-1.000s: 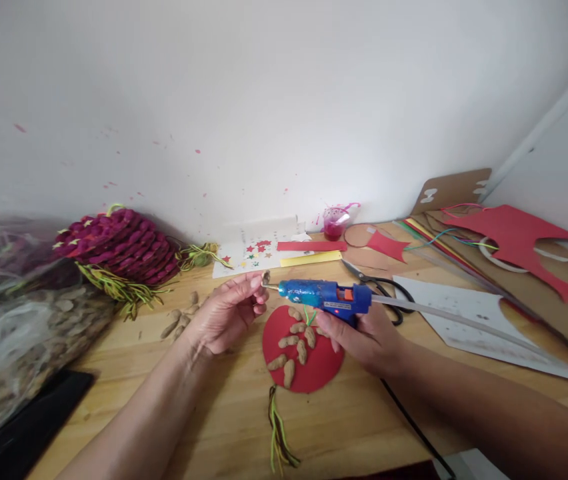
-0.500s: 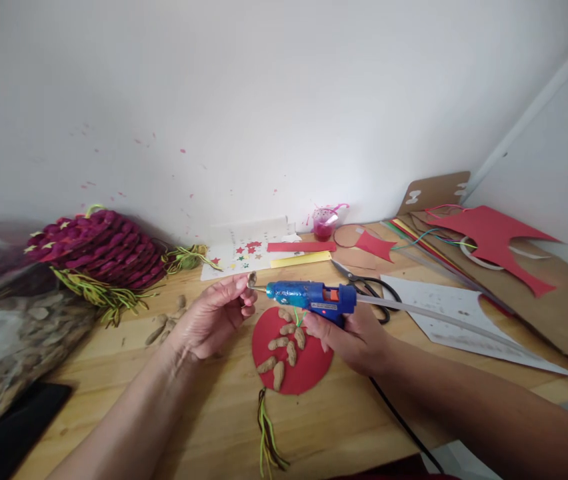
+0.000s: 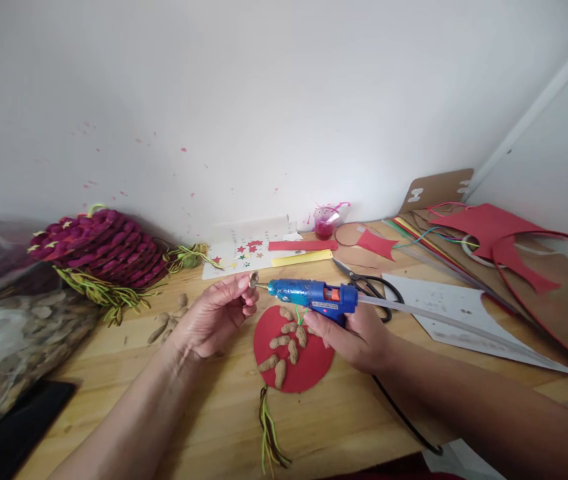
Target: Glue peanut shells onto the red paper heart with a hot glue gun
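Note:
Between the thumb and fingers of my left hand (image 3: 217, 313) is a peanut (image 3: 253, 280), pinched and held up off the table. My right hand (image 3: 357, 333) grips a blue glue gun (image 3: 309, 298) whose nozzle points left and meets the peanut or stops just short of it. A long clear glue stick (image 3: 429, 312) sticks out of the gun's back. Below both hands lies a red paper disc (image 3: 309, 373) with several peanuts (image 3: 280, 373) on it and a green and brown yarn tassel (image 3: 269, 433) at its lower edge.
Several loose peanuts (image 3: 164, 325) lie left, near a plastic bag of peanuts (image 3: 19, 333). A purple yarn piece (image 3: 104, 247) stands behind. Scissors (image 3: 369, 283), star stickers (image 3: 249, 250), a cup of pink liquid (image 3: 325, 223) and red paper scraps (image 3: 504, 233) lie across the back and right.
Both hands keep nearly the same pose, with the nozzle still at the peanut. A dark red strip or cord now shows over the cardboard at the far right.

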Demonstrator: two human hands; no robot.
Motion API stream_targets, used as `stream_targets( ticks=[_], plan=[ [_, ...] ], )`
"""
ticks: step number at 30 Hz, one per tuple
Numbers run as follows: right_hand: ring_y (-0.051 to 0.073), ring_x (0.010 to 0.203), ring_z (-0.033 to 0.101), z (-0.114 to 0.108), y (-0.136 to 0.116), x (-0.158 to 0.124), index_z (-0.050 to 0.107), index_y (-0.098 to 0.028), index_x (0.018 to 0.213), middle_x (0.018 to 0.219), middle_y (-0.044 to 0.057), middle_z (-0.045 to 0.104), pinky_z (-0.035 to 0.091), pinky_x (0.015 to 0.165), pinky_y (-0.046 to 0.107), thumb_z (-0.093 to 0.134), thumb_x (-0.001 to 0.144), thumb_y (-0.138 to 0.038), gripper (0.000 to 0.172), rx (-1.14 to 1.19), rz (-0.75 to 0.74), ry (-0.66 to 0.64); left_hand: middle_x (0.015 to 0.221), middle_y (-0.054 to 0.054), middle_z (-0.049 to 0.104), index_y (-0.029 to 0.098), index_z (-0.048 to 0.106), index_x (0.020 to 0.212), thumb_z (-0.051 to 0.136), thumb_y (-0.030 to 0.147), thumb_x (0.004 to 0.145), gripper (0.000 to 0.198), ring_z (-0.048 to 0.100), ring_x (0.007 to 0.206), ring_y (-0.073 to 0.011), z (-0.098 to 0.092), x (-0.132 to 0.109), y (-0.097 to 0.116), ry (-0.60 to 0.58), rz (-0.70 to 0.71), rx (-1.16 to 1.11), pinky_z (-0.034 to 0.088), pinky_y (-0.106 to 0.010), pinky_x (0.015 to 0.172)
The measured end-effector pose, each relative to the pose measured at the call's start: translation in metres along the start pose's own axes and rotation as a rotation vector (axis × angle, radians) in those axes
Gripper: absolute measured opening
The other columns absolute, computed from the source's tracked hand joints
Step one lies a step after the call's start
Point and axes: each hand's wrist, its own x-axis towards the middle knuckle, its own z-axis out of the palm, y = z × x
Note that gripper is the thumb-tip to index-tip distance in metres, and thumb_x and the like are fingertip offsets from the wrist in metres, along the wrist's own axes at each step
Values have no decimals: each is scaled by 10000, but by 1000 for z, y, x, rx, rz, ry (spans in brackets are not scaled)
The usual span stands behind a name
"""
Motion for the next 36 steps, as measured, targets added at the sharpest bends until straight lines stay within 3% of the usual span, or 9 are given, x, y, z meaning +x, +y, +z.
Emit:
stream_targets(
  ticks=[4,8,11,15,18,21,24,30,36],
  plan=[
    [125,612,584,0,4,-1,613,-197,808,707,7,652,475,585,252,607,948,-283,164,-19,14,7,634,32,533,128,678,712,949,273,601,327,505,588,-59,1,2,3,-7,28,3,456,-162,513],
    [100,516,530,-1,7,1,572,-198,715,581,-27,568,427,511,233,606,957,-335,280,-52,67,18,640,34,539,132,703,731,962,311,568,355,526,592,-64,-1,2,7,25,52,56,479,-169,528],
    [105,483,568,-1,12,3,588,-195,744,545,-36,553,442,485,229,587,976,-444,340,54,199,62,670,17,610,147,738,773,972,343,534,388,580,602,-87,-3,0,8,102,78,194,523,-200,573],
    [126,482,628,2,22,8,579,-186,788,666,-11,610,447,400,225,619,908,-613,446,319,431,102,795,-23,716,171,779,849,923,395,621,351,635,644,-113,0,-4,6,159,103,591,548,-245,652],
    [122,512,640,6,26,9,567,-185,794,706,-12,603,470,405,214,647,874,-649,477,410,478,102,777,-35,726,186,789,891,836,420,735,285,623,644,-130,6,-11,1,160,150,1005,518,-249,624],
    [114,542,637,8,28,8,585,-178,791,708,-2,613,502,444,209,640,882,-650,484,392,482,94,825,-40,726,205,789,894,778,355,786,185,626,673,-147,11,-15,-8,171,310,1274,511,-255,627],
    [116,557,642,10,27,7,595,-172,780,698,-1,611,527,471,212,667,859,-658,498,396,498,96,854,-46,698,210,791,838,769,261,779,81,626,701,-147,12,-15,-15,159,457,1326,497,-239,629],
    [127,590,663,12,28,7,602,-172,803,715,2,615,539,471,205,710,821,-661,500,446,549,119,834,-37,623,228,792,767,804,158,711,90,569,692,-148,12,-11,-22,141,513,1159,454,-237,604],
    [125,589,667,14,31,6,603,-166,796,720,14,625,512,448,190,673,872,-631,476,435,569,98,972,-52,618,212,764,825,726,184,789,60,576,746,-152,5,-8,-27,142,541,1428,468,-272,686]
  ],
)
